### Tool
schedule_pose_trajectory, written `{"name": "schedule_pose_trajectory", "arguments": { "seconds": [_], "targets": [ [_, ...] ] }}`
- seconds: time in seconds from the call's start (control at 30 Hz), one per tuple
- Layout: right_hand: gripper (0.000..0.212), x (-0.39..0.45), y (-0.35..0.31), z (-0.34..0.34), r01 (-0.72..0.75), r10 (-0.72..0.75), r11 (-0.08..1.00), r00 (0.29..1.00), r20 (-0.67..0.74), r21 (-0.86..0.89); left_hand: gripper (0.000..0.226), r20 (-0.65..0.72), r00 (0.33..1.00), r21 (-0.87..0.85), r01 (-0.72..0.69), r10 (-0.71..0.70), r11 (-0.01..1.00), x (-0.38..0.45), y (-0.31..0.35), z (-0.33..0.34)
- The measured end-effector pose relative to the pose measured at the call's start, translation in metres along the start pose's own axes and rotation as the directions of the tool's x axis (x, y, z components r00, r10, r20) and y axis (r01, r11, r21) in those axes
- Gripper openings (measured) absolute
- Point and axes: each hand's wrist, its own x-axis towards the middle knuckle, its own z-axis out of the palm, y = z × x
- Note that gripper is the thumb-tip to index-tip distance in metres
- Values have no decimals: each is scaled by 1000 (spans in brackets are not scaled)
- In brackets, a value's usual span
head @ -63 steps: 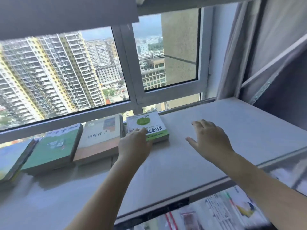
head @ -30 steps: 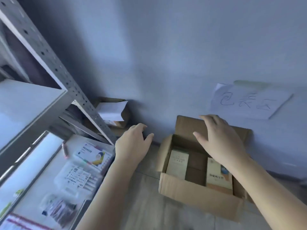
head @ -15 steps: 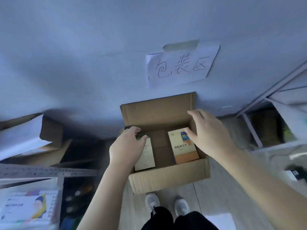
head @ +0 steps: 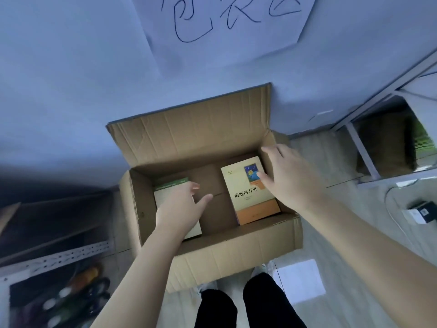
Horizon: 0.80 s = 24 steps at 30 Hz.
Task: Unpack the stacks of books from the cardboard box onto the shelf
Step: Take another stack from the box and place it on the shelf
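An open cardboard box (head: 236, 247) stands on the floor against the wall. Inside on the right lies a book stack topped by a cream and orange book (head: 248, 197). On the left lies a stack topped by a cream book with a green band (head: 169, 188). My left hand (head: 182, 204) hovers over the left stack with fingers spread, hiding most of its cover. My right hand (head: 288, 176) is at the right stack's far right edge, thumb on the cover, fingers apart. Neither hand grips a book.
A metal shelf post (head: 54, 259) and dark items on a low shelf are at the lower left. Another shelf frame (head: 361, 147) stands at the right. A handwritten paper sign (head: 227, 27) hangs on the wall. A white sheet (head: 298, 280) and my legs are below the box.
I turned from the shelf by the window, where books lie in a row, down to the box. Both hands have dropped into the box, over the two stacks.
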Motion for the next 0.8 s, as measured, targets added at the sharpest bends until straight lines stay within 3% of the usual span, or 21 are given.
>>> {"name": "schedule_pose_trajectory", "arguments": {
  "seconds": [0.27,0.43,0.57,0.8],
  "targets": [
    [57,38,40,122,-33,21,997,985,172,67,56,186,976,-71,126,-111,990,79,-20,123],
    [66,58,50,191,-279,197,929,929,313,245,75,300,935,-243,268,-191,932,112,-32,190],
    [75,72,59,229,-454,318,843,852,415,287,87,382,890,-340,387,-250,857,134,-33,230],
    [84,91,69,262,-568,415,769,793,447,293,74,456,839,-383,485,-295,787,152,-33,270]
  ]
}}
